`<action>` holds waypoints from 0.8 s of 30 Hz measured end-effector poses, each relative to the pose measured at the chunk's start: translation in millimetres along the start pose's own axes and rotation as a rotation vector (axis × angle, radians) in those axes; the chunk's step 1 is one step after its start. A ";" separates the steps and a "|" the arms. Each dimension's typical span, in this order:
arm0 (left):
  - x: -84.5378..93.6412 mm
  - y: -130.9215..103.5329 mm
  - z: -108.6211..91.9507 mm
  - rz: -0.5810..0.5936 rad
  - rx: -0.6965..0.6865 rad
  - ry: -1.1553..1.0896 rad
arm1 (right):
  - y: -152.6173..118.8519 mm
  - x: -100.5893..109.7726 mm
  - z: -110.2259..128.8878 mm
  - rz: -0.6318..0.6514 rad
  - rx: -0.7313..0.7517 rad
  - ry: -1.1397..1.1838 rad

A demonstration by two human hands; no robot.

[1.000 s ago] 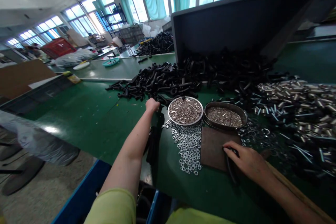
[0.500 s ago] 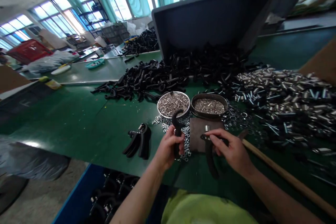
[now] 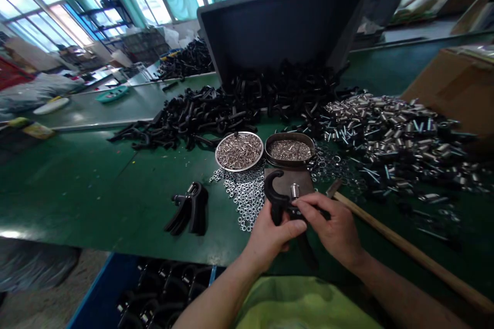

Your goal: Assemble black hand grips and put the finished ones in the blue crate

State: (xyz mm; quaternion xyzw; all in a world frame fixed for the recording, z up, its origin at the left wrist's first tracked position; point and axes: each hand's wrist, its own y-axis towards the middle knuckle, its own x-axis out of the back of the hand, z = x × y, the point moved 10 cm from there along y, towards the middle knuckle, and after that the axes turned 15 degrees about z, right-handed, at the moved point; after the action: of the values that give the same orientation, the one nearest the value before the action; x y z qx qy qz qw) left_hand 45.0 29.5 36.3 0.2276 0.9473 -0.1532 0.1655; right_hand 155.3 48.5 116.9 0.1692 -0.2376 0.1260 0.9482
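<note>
My left hand (image 3: pixel 272 239) is wrapped round a black plastic handle with a hooked top (image 3: pixel 273 190). In my right hand (image 3: pixel 332 223) is a second black handle (image 3: pixel 306 252), pinched near its upper end, its curved grip hanging down. A silver coil spring (image 3: pixel 295 191) stands up at that end, beside my right fingertips. The two handles meet between my hands; their exact join is hidden by fingers. Below and behind them lies a flat brown-grey plate (image 3: pixel 304 180). On the table to the left rests an assembled hand gripper (image 3: pixel 191 211) with two black handles.
A round dish of small metal pins (image 3: pixel 239 151) and an oval tin (image 3: pixel 290 149) stand behind loose nuts (image 3: pixel 245 200). A hammer (image 3: pixel 393 236) lies right. Black handles (image 3: pixel 208 113) spill from a grey bin (image 3: pixel 281 25); metal springs (image 3: pixel 405 133) are heaped right. A blue crate (image 3: pixel 96 288) sits below.
My left hand has moved right, bringing its hooked handle against the one in my right hand. The hook has turned and now opens to the right. The camera view has shifted right.
</note>
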 end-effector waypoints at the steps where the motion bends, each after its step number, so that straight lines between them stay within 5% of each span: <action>1: 0.1 -0.1 0.2 -0.008 -0.007 -0.009 | -0.7 4.2 1.2 -0.024 -0.002 -0.007; 12: 2.5 -4.5 -26.0 -0.157 -0.194 0.270 | -3.8 13.8 12.7 -0.148 0.038 -0.096; 21: -2.4 -2.1 -12.6 -0.160 -0.194 0.264 | -9.4 12.4 14.9 -0.215 0.064 -0.183; 24: 1.2 0.2 -5.2 -0.134 -0.124 0.227 | 0.2 7.5 12.9 -0.138 0.078 -0.189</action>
State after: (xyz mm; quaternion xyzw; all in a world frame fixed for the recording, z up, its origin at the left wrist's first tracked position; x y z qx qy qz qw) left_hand 42.9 31.9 40.4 0.1693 0.9806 -0.0783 0.0604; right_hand 156.4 45.0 131.3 0.2331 -0.3088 0.0533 0.9206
